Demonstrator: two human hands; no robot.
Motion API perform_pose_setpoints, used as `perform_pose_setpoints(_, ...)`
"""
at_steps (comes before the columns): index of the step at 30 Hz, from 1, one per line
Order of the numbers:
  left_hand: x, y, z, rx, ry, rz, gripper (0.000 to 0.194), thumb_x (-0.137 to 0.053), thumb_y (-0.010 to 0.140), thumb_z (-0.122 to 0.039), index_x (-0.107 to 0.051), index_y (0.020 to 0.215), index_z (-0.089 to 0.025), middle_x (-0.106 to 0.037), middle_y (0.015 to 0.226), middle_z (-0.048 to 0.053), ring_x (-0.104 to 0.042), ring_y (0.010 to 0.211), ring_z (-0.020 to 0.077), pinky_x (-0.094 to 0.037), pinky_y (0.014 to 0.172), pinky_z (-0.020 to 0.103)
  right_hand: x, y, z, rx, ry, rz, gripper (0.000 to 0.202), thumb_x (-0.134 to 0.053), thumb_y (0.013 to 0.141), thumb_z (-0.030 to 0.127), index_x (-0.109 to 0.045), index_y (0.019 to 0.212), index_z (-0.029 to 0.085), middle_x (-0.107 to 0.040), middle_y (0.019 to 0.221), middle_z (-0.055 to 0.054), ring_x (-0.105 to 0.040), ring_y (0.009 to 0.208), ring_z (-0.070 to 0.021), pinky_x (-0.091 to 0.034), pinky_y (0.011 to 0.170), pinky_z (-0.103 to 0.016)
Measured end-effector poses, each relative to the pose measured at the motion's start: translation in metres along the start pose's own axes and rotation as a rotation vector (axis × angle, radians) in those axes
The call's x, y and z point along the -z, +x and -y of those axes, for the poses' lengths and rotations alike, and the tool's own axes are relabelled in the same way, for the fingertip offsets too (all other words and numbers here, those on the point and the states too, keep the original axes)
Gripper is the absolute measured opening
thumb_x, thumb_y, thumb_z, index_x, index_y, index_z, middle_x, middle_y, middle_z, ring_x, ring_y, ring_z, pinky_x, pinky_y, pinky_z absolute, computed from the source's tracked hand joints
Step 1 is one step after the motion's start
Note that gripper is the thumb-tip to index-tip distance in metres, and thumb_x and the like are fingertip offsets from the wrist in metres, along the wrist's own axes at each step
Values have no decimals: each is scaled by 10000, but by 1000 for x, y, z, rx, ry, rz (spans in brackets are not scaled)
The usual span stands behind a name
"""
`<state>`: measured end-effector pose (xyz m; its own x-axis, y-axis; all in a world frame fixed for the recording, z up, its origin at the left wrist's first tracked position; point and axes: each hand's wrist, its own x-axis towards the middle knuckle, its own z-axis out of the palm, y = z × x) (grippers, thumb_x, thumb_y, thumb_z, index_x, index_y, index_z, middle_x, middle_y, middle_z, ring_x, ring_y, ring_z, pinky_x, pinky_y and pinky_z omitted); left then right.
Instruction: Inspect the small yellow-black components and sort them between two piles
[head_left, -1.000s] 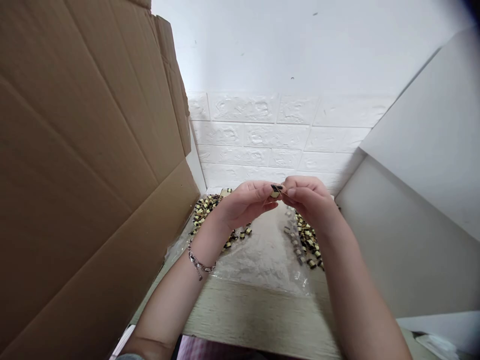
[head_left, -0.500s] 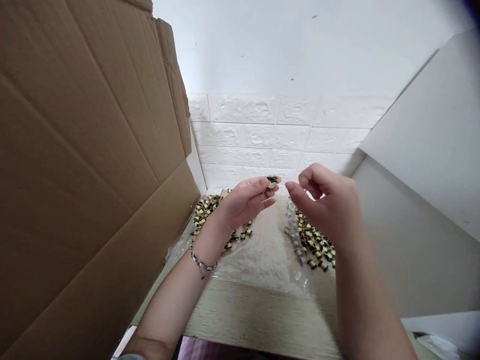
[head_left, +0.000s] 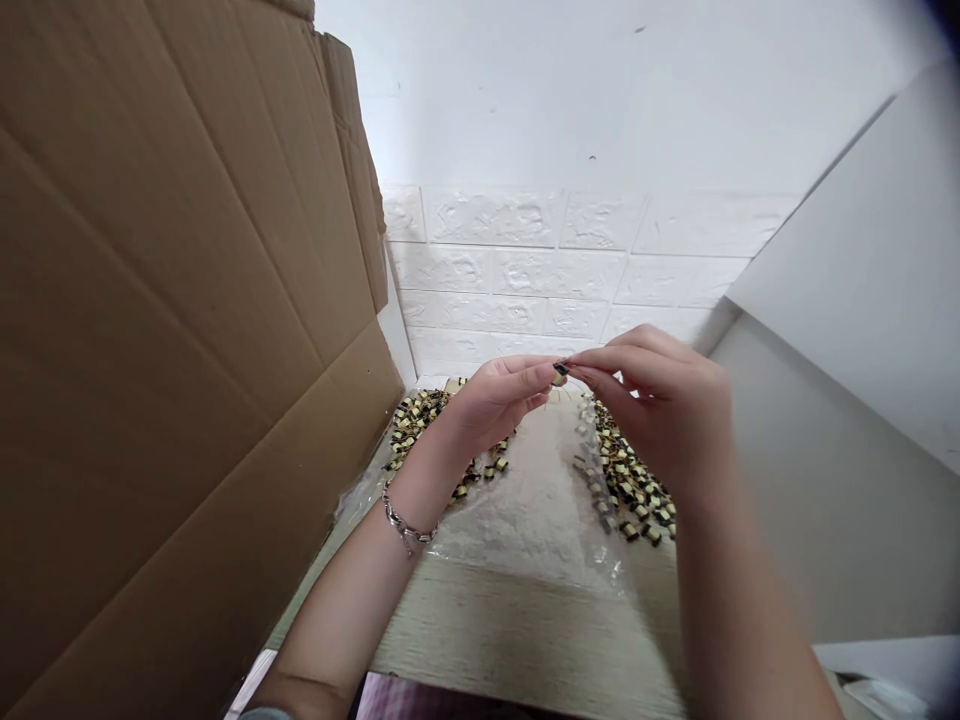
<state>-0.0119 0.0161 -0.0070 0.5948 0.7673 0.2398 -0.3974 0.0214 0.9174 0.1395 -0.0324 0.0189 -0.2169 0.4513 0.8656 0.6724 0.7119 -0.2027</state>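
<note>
Our left hand (head_left: 504, 398) clamps the coil (head_left: 559, 377) and our right hand (head_left: 660, 405) pinches its edge, so overpulling could snap thin wires (head_left: 568, 394).

Left grip (head_left: 499, 402): bare-fingered.
Left wrist (head_left: 409, 500): my silver-coloured chain bracelet (head_left: 421, 536), open oblong links, short loose end dangling.
Left sleeve (head_left: 266, 714): a greyish edge showing on me at seven o'clock.
Right grip (head_left: 671, 405): bare, as is my right forearm (head_left: 739, 570).

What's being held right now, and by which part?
The left hand holds a small black-and-yellow component by its left side. The right hand is at its upper right; what, if anything, it grips there can't be told.
</note>
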Motion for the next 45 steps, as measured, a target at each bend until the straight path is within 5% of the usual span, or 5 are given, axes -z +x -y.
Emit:
perform_pose_setpoints(28,-2,-1,-6,-58,84,5,161,-627,683,-316,-678,742,-176,-605,671,2,-498,679,87,-373,784,254,-2,-1,-1,-39,14,36,157,-504,782,129,-632,786,220,-591,724,-13,-545,672,-118,-418,577,-236)
perform_pose_setpoints(33,-3,-4,-8,-90,111,41,211,-621,696,-327,-673,857,-201,-644,792,11,-534,774,100,-359,832,273,1,1,0,-72,35,75,110,-520,781,172,-620,753,208,-573,698,-10,-517,635,-117,-392,552,-238)
perform_pose_setpoints(45,-4,-2,-2,-270,248,-196,178,-665,656,-277,-675,828,-231,-652,929,10,-537,961,161,-363,888,315,10,0,-4,-296,169,160,182,-480,814,328,-600,811,192,-539,689,-7,-467,610,-102,-354,535,-226)
